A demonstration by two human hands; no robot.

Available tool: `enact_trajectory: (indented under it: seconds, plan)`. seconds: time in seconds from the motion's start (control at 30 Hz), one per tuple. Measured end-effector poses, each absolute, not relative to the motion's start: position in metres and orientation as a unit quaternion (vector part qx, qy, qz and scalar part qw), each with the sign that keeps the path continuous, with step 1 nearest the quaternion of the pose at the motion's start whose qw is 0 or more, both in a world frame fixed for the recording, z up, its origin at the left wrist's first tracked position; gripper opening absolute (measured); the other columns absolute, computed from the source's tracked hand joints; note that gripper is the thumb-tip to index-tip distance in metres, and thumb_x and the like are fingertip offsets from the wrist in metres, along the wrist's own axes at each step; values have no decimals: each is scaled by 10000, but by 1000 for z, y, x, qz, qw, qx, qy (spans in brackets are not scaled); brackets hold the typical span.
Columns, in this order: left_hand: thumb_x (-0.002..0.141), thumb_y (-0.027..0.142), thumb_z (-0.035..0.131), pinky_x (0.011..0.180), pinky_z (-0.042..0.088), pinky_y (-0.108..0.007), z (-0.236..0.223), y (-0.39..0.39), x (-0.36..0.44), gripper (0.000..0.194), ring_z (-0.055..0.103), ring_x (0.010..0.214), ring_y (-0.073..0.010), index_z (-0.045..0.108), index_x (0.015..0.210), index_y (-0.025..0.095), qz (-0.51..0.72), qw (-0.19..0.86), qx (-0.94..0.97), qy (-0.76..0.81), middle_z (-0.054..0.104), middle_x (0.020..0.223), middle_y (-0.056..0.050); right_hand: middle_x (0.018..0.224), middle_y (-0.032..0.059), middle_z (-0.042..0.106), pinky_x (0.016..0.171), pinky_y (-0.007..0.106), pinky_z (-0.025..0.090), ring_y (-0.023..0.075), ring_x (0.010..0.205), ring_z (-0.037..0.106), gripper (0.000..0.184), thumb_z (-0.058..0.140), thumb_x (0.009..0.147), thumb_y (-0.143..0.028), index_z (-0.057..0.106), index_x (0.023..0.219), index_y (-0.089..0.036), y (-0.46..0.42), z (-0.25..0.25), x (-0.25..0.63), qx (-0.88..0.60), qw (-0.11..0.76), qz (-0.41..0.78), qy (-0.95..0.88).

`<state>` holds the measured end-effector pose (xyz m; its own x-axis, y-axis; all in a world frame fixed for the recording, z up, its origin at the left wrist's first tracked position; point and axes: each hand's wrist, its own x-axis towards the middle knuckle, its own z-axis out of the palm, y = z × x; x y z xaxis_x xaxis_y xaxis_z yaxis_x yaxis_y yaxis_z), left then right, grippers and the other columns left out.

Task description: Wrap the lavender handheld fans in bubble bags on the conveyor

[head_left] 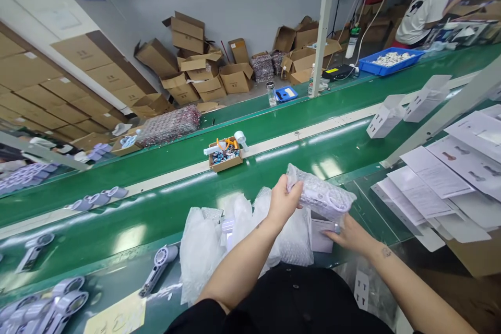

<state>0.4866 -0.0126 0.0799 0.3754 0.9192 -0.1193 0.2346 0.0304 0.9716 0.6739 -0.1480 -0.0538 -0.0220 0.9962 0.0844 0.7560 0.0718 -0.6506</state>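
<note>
My left hand [285, 199] is closed on one end of a handheld fan [319, 192] in clear bubble wrap, tilted down to the right. Its round head shows through the wrap at the far end. Below that end, my right hand [350, 235] grips a small pale box [321, 236] at its right side, partly hidden behind the wrapped fan. Bubble wrap bags [209, 240] lie in a heap left of the box, with part of a lilac item among them. An unwrapped lilac fan [159, 269] rests on the bench farther left.
Several fans [58, 302] are piled at lower left beside a yellow paper [115, 318]. Ahead, a green conveyor [270, 167] carries a small parts carton [226, 162]. Flattened printed boxes [438, 188] stack up at right, near a slanted post [442, 120]. A person [420, 13] works at far right.
</note>
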Motion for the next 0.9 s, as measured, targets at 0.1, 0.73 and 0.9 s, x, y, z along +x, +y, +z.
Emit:
enact_trajectory:
  seconds: [0.1,0.73,0.9]
  plan:
    - [765,362,561,374,432,-160,73,-3,492,214,496,476,-74,444,726,186,306,522,627,491,455,619,59,1315,168,325,1049,519,325,356,1288,326,730,658,708,-488,330,1297,-208,-146,-55,677,-648,286,222,-670]
    - [870,315,502,714,456,-324,60,-56,497,290,549,884,-234,525,1107,149,16,99,990,95,577,957,-111,1158,123,564,962,540,400,378,1167,479,556,749,587,-466,502,1044,-268,-171,-50,644,-669,374,367,-527]
    - [891,434,471,880,399,-488,33,-85,485,388,492,1038,-289,567,1106,126,55,49,996,53,587,1016,-144,1140,122,581,934,501,432,353,1121,518,605,739,580,-451,494,1083,-219,-189,-50,653,-690,403,380,-467]
